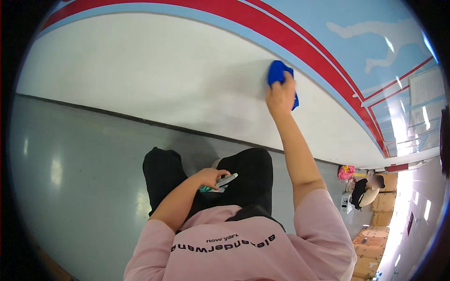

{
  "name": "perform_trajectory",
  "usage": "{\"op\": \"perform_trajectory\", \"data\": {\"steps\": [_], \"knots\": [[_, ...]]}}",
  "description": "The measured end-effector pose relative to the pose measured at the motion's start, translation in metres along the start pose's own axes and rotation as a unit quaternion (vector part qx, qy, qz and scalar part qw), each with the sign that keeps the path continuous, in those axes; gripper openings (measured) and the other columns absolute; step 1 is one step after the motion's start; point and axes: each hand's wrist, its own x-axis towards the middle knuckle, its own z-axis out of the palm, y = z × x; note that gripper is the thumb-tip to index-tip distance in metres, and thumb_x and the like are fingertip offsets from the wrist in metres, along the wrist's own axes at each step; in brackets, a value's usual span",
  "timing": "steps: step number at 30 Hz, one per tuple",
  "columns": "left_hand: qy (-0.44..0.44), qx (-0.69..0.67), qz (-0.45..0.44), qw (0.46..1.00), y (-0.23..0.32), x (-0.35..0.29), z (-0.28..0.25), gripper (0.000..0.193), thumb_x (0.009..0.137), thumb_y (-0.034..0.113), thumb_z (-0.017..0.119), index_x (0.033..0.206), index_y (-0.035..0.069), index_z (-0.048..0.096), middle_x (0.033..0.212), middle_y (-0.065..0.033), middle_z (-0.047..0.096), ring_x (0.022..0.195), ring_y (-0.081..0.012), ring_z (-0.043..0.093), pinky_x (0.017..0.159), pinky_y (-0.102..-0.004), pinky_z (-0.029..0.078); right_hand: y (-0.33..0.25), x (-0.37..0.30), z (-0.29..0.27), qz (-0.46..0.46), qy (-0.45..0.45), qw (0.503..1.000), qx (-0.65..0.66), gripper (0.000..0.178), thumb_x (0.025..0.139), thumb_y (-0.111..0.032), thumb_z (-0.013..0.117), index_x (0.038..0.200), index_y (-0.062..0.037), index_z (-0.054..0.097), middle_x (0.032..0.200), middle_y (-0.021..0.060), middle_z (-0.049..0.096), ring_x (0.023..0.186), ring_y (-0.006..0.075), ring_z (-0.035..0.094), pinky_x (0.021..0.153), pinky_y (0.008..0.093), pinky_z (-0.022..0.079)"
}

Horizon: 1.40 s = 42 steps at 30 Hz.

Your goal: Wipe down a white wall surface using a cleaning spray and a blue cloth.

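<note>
spreading across twelve o'clock, the white wall [154,65] has a blue cloth [276,71] against it between one and two; your right hand [280,99] grips it, fingers curled. near six, your left hand [209,178] closes its fingers around a smaller grey-and-green object [228,180], kind unclear.

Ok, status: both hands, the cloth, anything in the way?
Right hand holding blue cloth against white wall. Left hand holding pale item, kind unclear. Nothing seen blocking the cloth.
</note>
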Motion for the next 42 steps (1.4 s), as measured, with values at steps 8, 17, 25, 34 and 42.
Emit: {"op": "perform_trajectory", "data": {"steps": [8, 17, 25, 34, 42], "knots": [[-0.002, -0.034, -0.002, 0.999, -0.010, -0.002, 0.004, 0.080, 0.052, 0.013, 0.073, 0.123, 0.024, 0.038, 0.090, -0.0105, 0.061, 0.085, -0.0309, 0.058, 0.071, -0.0380, 0.044, -0.055, 0.037, 0.016, -0.170, 0.065, 0.983, 0.015, 0.008, 0.065, -0.011, 0.057, 0.072, -0.0087, 0.061, 0.104, 0.0129, 0.048, 0.084, 0.0286, 0.046, 0.067, 0.0373, 0.041], [-0.014, -0.036, -0.018, 0.999, -0.006, -0.005, -0.003, 0.079, 0.053, 0.012, 0.073, 0.123, 0.025, 0.038, 0.090, -0.0074, 0.060, 0.084, -0.0298, 0.058, 0.070, -0.0382, 0.044, -0.025, 0.021, 0.002, -0.182, -0.029, 0.983, 0.019, 0.010, 0.069, -0.010, 0.057, 0.076, -0.0069, 0.062, 0.104, 0.0126, 0.048, 0.087, 0.0291, 0.046, 0.073, 0.0395, 0.040], [0.010, -0.037, -0.019, 0.999, -0.008, 0.000, -0.001, 0.079, 0.054, 0.011, 0.073, 0.124, 0.024, 0.038, 0.090, -0.0081, 0.060, 0.085, -0.0299, 0.058, 0.071, -0.0390, 0.044, -0.030, 0.010, 0.013, -0.175, -0.010, 0.984, 0.016, 0.008, 0.070, -0.009, 0.056, 0.075, -0.0061, 0.061, 0.103, 0.0123, 0.048, 0.085, 0.0285, 0.046, 0.070, 0.0382, 0.041], [-0.031, -0.038, -0.060, 0.997, -0.003, 0.000, -0.007, 0.079, 0.052, 0.009, 0.072, 0.122, 0.025, 0.039, 0.089, -0.0074, 0.061, 0.086, -0.0291, 0.058, 0.072, -0.0383, 0.044, -0.042, 0.022, 0.010, -0.174, 0.019, 0.984, 0.006, 0.012, 0.070, -0.010, 0.054, 0.079, -0.0081, 0.061, 0.101, 0.0112, 0.047, 0.081, 0.0260, 0.045, 0.066, 0.0353, 0.038], [-0.018, -0.043, -0.042, 0.998, -0.006, 0.001, -0.001, 0.079, 0.052, 0.008, 0.073, 0.122, 0.025, 0.039, 0.090, -0.0083, 0.061, 0.088, -0.0295, 0.058, 0.074, -0.0382, 0.044, -0.045, 0.045, -0.002, -0.174, 0.052, 0.983, 0.003, 0.014, 0.065, -0.009, 0.054, 0.078, -0.0074, 0.060, 0.097, 0.0118, 0.047, 0.080, 0.0257, 0.045, 0.065, 0.0344, 0.038]]}}
